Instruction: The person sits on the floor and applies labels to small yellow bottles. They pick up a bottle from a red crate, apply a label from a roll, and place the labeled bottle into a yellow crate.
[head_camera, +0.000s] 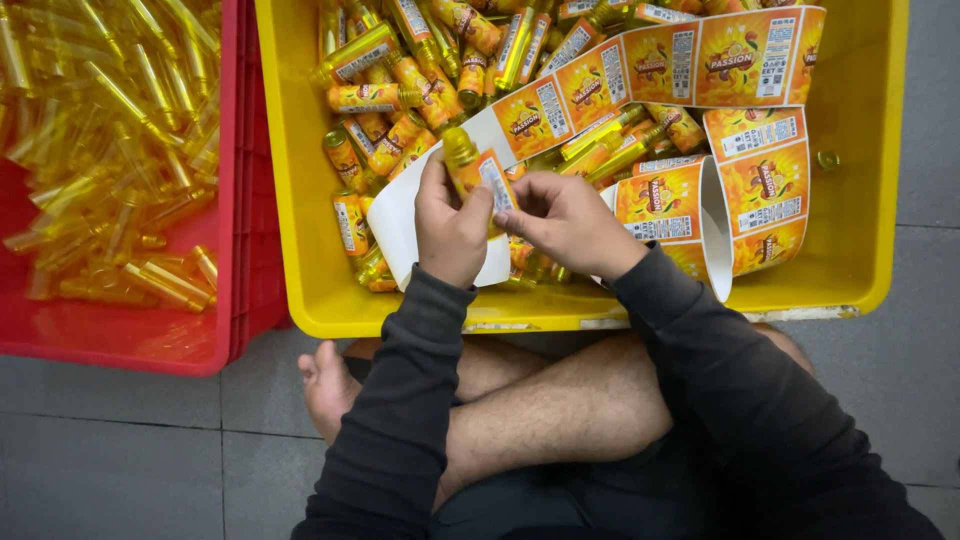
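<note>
Left hand (452, 225) grips a small yellow bottle (462, 152) while right hand (565, 222) pinches its orange label (492, 180) on; uneven pressing could leave it crooked or creased.

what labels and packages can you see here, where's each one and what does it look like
Label strip: long band of orange-and-white rectangular stickers curling across the yellow crate.
Small bottle: in both hands, left hand and right hand, orange label half wrapped.
Labelled bottles: heaped in the yellow crate.
Unlabelled bottles: clear yellow, in the red crate.
</note>
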